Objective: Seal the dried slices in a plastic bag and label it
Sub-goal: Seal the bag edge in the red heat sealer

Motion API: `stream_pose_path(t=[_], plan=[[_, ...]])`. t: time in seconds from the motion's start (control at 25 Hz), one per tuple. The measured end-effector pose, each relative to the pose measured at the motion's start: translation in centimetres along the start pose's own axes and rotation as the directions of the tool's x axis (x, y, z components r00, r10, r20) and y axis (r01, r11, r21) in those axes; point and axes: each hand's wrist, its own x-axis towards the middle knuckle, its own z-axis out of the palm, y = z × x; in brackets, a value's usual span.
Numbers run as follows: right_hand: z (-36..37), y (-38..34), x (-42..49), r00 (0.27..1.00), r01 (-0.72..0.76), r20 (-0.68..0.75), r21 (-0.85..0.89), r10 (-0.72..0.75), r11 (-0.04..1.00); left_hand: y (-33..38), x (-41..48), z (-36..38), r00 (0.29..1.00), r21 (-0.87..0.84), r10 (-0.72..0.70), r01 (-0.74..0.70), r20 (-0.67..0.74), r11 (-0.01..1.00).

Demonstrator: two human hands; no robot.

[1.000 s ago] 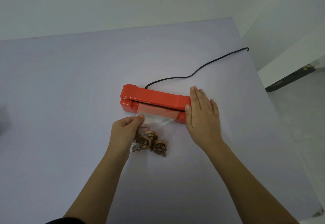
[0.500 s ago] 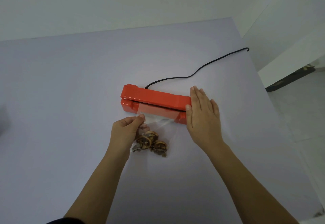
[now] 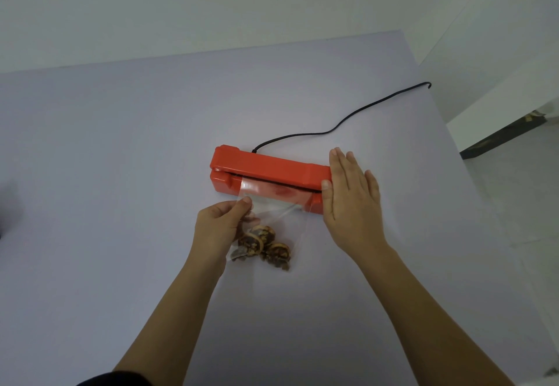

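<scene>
A red heat sealer (image 3: 266, 167) lies across the middle of the pale table. A clear plastic bag (image 3: 281, 210) has its open end tucked under the sealer's arm, and several brown dried slices (image 3: 266, 245) sit at its near end. My left hand (image 3: 219, 228) pinches the bag's left edge between thumb and fingers, just in front of the sealer. My right hand (image 3: 351, 201) lies flat, palm down, on the sealer's right end with fingers together, pressing it.
The sealer's black cord (image 3: 348, 122) snakes back right to the table's far right corner. The table (image 3: 121, 173) ends at its right edge near a white wall and floor (image 3: 514, 204). A wall stands behind the far edge.
</scene>
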Motion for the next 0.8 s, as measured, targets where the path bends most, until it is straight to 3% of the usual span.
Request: stream_pose_path(t=[0.24, 0.4, 0.64, 0.8], plan=[[-0.7, -0.1, 0.1, 0.997, 0.02, 0.067, 0.061, -0.024, 0.998, -0.3, 0.3, -0.1, 1.0, -0.021, 0.013, -0.012, 0.029, 1.0], [-2.9, -0.2, 0.1, 0.989, 0.048, 0.127, 0.252, -0.082, 0.967, -0.2, 0.2, -0.1, 0.999, -0.025, 0.011, -0.01, 0.048, 1.0], [-7.9, -1.5, 1.4, 0.998, 0.062, -0.012, 0.395, -0.063, 0.916, -0.4, 0.5, -0.4, 0.998, 0.004, 0.013, -0.014, 0.063, 1.0], [-11.1, -4.4, 3.3, 0.996, 0.085, -0.046, 0.622, -0.072, 0.779, -0.6, 0.8, -0.5, 0.998, 0.062, 0.028, -0.032, 0.063, 0.998]])
